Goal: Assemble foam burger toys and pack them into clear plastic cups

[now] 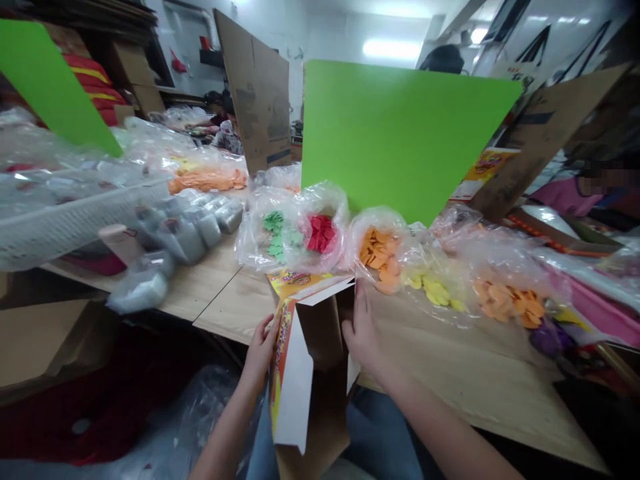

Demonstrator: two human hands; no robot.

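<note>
An orange and yellow printed cardboard box (pixel 327 333) stands tilted at my lap by the table's front edge, with its top flaps apart and its brown inside showing. My left hand (pixel 260 347) grips its left printed side, thumb uppermost. On the opposite side, my right hand (pixel 363 327) holds the right wall with long, nearly straight fingers; part of that wall is hidden by the hand. Just beyond the box sit plastic bags of green foam pieces (pixel 275 233), red foam pieces (pixel 321 233) and orange foam pieces (pixel 380 253).
Yellow pieces (pixel 435 290) and light orange pieces (pixel 507 301) lie in bags at the right. A green board (pixel 400 133) stands behind. At left are a white basket (pixel 75 213) and several clear wrapped packs (pixel 185 233). Another person (pixel 570 193) is at far right.
</note>
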